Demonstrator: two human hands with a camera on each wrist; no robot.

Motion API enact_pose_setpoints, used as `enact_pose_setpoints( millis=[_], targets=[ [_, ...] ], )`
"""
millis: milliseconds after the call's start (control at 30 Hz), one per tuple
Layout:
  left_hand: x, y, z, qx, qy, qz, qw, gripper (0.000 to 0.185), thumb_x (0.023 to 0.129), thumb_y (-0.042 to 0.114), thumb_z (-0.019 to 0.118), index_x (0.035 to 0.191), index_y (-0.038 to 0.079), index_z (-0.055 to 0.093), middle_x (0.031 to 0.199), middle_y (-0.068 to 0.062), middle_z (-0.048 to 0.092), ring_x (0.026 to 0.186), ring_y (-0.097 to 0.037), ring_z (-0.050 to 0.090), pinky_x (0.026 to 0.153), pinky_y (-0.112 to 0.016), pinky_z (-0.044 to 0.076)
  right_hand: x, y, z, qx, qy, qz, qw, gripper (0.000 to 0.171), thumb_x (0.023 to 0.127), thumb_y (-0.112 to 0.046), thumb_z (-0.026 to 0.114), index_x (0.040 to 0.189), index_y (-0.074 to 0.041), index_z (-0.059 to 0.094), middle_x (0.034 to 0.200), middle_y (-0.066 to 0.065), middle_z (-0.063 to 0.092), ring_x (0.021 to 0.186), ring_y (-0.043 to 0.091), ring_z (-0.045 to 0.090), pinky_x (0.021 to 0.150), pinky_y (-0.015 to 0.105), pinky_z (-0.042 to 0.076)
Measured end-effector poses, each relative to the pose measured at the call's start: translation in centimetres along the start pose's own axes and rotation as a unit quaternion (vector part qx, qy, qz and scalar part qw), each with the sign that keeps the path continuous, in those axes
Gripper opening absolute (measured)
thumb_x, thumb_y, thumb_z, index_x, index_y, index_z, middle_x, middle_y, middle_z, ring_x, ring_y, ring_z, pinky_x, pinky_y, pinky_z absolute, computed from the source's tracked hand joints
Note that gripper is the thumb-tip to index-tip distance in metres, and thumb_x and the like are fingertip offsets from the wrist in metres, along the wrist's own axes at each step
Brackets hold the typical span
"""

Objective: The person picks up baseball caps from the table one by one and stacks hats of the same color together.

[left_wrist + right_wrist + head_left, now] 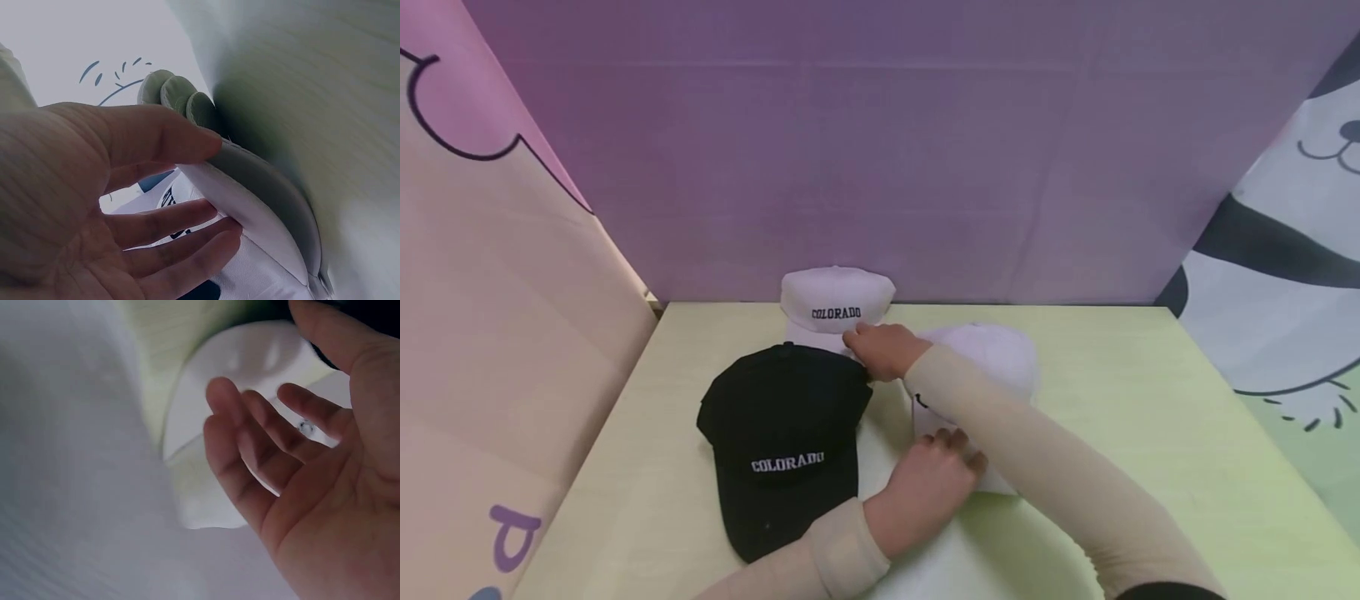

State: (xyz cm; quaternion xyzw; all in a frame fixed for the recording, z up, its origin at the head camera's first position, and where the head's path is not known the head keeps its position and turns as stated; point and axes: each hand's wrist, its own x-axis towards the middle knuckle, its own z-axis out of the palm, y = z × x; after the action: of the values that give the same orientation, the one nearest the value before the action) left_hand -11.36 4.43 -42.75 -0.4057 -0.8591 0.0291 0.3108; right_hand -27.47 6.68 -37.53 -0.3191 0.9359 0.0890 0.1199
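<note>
In the head view, my left hand (925, 492) is at the brim of a white cap (996, 358) on the right side of the table. The left wrist view shows that hand pinching the brim (262, 215) between thumb and fingers. My right hand (887, 350) reaches over this cap, its forearm hiding part of it. Its fingers are loosely bent and grip nothing in the right wrist view. Just beyond them is a second white cap (835, 292) lettered COLORADO. A black cap (782, 408), also lettered COLORADO, lies to the left, brim towards me.
All three caps are on a pale yellow-green table (1150, 417). A purple panel (925, 167) rises behind its far edge. Printed panels stand at the left (490, 333) and right (1292, 292).
</note>
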Motion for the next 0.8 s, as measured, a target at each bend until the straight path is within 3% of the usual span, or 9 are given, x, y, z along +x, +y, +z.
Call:
enact_pose_setpoints(
  millis=[167,333,467,633,800],
  targets=[
    [0.1,0.0,0.0,0.016,-0.003,0.008,0.9998,0.008,0.085,0.022,0.072,0.088,0.030,0.075,0.082,0.005,0.066,0.070,-0.010,0.061,0.051,-0.024,0.043,0.6,0.6,1.3,-0.008,0.016,0.005,1.000,0.061,0.085,-0.031,0.086,0.132,-0.012,0.051,0.123,0.009,0.056,0.093,0.024,0.065,0.081,0.039,0.058],
    [0.1,-0.1,-0.3,0.029,-0.001,0.019,0.9994,0.011,0.086,0.022,0.072,0.082,0.032,0.074,0.075,0.007,0.065,0.068,-0.009,0.060,0.052,-0.023,0.044,1.0,1.0,2.5,-0.013,0.042,-0.014,0.999,0.058,0.087,-0.025,0.084,0.131,-0.011,0.049,0.120,0.011,0.055,0.088,0.023,0.065,0.072,0.038,0.058],
    [0.0,-0.4,-0.6,0.017,-0.019,0.025,0.9994,0.009,0.086,0.022,0.073,0.084,0.031,0.075,0.076,0.008,0.066,0.070,-0.008,0.061,0.054,-0.022,0.045,1.2,1.0,3.1,-0.021,0.067,-0.021,0.997,0.055,0.087,-0.024,0.083,0.128,-0.011,0.049,0.117,0.011,0.055,0.087,0.024,0.066,0.068,0.040,0.058],
    [-0.4,-1.6,-2.3,-0.048,-0.098,0.021,0.9938,0.009,0.090,0.029,0.072,0.099,0.029,0.076,0.089,0.009,0.071,0.075,-0.008,0.063,0.059,-0.023,0.046,1.2,0.9,3.3,-0.032,0.081,-0.024,0.996,0.054,0.087,-0.025,0.083,0.127,-0.012,0.049,0.117,0.010,0.056,0.085,0.024,0.067,0.066,0.040,0.059],
    [-0.5,-3.7,-4.5,-0.144,-0.217,0.002,0.9655,0.020,0.088,0.038,0.077,0.102,0.024,0.075,0.097,0.007,0.072,0.083,-0.011,0.067,0.067,-0.028,0.050,1.1,0.6,3.3,-0.040,0.083,-0.024,0.995,0.049,0.090,-0.022,0.079,0.128,-0.012,0.050,0.117,0.011,0.056,0.083,0.023,0.065,0.066,0.039,0.059]
  ],
)
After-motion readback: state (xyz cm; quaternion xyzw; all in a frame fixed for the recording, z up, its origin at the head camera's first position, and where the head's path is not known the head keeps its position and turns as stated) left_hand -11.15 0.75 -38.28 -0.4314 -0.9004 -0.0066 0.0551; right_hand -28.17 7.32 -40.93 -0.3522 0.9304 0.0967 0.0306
